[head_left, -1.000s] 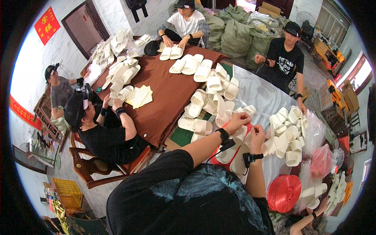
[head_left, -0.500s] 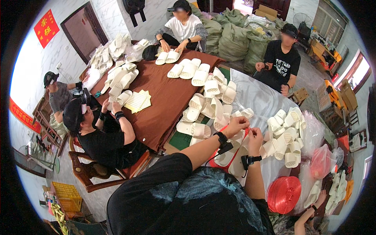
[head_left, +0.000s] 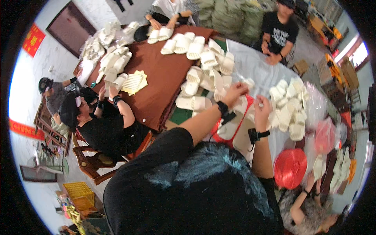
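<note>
White slippers (head_left: 228,128) lie on the table in front of me with red plastic tape (head_left: 237,127) around them. My left hand (head_left: 236,96) is over their far end, its fingers smeared by motion. To its right, my right hand (head_left: 261,111) is raised beside the tape, its fingers also blurred. A gap separates the two hands. Whether either one grips a tape end cannot be made out. A loose pile of white slippers (head_left: 288,107) sits right of my right hand, and more white slippers (head_left: 194,103) lie left of my left hand.
A red tape roll (head_left: 290,168) stands near my right forearm. Clear plastic bags (head_left: 317,103) are at the right. A brown cloth (head_left: 156,82) covers the left part of the table, with yellow sheets (head_left: 135,83) on it. Several people work around; one person (head_left: 98,113) sits at left.
My hands have moved apart from their close position over the tape. The view has shifted, so the far people sit higher in the picture. More of a person at the lower right shows.
</note>
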The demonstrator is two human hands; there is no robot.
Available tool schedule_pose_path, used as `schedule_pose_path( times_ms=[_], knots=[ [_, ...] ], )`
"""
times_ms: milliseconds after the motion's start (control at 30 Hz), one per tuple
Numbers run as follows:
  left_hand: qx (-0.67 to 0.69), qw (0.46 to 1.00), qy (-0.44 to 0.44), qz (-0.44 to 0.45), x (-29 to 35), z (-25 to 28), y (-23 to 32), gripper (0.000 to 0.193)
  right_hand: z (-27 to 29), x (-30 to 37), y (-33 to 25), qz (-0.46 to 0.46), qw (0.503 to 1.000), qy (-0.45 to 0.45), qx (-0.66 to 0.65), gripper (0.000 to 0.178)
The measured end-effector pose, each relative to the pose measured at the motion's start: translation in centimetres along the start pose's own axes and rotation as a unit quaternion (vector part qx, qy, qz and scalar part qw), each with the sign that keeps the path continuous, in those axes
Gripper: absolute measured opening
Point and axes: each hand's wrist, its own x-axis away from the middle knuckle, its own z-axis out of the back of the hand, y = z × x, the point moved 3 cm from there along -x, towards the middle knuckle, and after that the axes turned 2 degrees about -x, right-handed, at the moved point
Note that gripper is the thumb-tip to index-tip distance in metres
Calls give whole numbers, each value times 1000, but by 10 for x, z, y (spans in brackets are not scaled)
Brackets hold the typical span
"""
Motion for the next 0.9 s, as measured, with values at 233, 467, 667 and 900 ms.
schedule_pose_path(
  times_ms=[233, 467, 667, 900],
  knots=[
    [33, 999, 7, 8, 4, 0, 45, 13, 26, 69, -70, -17, 969, -239, 63, 24],
    [155, 976, -127, -89, 48, -56, 161, 11, -6, 96, -28, 85, 918, -235, 308, 51],
    [293, 894, -228, -252, 124, -50, 283, 10, -20, 84, -7, -55, 912, -233, 333, 51],
    [220, 931, -104, -272, 150, 13, 283, 6, 73, 80, 18, -39, 953, -20, 299, 32]
  ],
)
